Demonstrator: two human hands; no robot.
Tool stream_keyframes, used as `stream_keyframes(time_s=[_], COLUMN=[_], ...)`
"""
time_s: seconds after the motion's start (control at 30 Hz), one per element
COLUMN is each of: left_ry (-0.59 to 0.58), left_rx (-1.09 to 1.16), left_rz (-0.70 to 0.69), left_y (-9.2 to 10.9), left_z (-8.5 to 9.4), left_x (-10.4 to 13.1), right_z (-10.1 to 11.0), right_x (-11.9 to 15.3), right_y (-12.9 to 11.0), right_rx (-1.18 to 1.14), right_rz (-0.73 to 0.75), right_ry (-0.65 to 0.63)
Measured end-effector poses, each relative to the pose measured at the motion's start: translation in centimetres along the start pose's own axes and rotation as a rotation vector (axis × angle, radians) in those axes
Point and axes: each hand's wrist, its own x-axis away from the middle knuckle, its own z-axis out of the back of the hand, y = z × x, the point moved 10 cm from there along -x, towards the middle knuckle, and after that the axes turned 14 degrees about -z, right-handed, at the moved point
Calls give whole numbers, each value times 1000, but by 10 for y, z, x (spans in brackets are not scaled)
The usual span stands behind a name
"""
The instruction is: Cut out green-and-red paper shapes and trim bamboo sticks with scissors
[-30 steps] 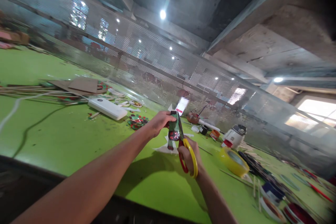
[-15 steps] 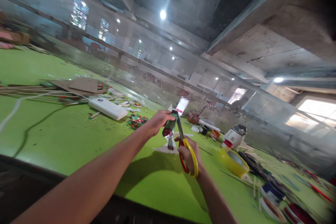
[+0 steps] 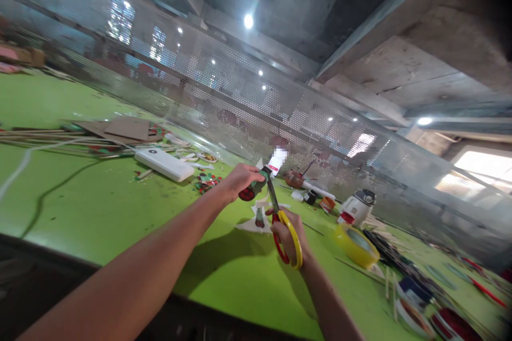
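My left hand (image 3: 243, 178) pinches a small flat piece (image 3: 252, 188), green with a red and black end, holding it above the table. Closed around the red and yellow handles of a pair of scissors (image 3: 290, 237), my right hand (image 3: 291, 224) keeps the blades pointing up at the piece's edge. The blade tips meet or nearly meet the piece near my left fingertips; I cannot tell whether they bite into it. On the table below lies a white scrap (image 3: 246, 225) with a similar green and red piece (image 3: 260, 217) on it.
A white power bank (image 3: 164, 164) and red-green scraps (image 3: 206, 182) lie left. Behind my hands is a phone-like bright object (image 3: 277, 161). To the right are a yellow tape roll (image 3: 357, 245), a white bottle (image 3: 358, 208) and paint jars (image 3: 327, 204). A perforated screen (image 3: 224, 96) stands behind.
The held piece has tilted, its red end swinging left and up. My left hand has shifted slightly left; the scissors have hardly moved.
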Motion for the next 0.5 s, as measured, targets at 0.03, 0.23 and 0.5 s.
stream_keyframes(time_s=[0.03,0.23,0.5], left_ry=[-15,-134,-188], left_rx=[-52,-287,-190], left_rz=[-14,-86,-30], left_y=[2,11,2], left_z=[2,7,-2], left_x=[-1,-3,0], right_z=[0,1,1], right_x=[-1,-4,-10], right_y=[0,2,8], right_rx=[16,113,129], right_rz=[1,30,46], right_ry=[-3,-2,8])
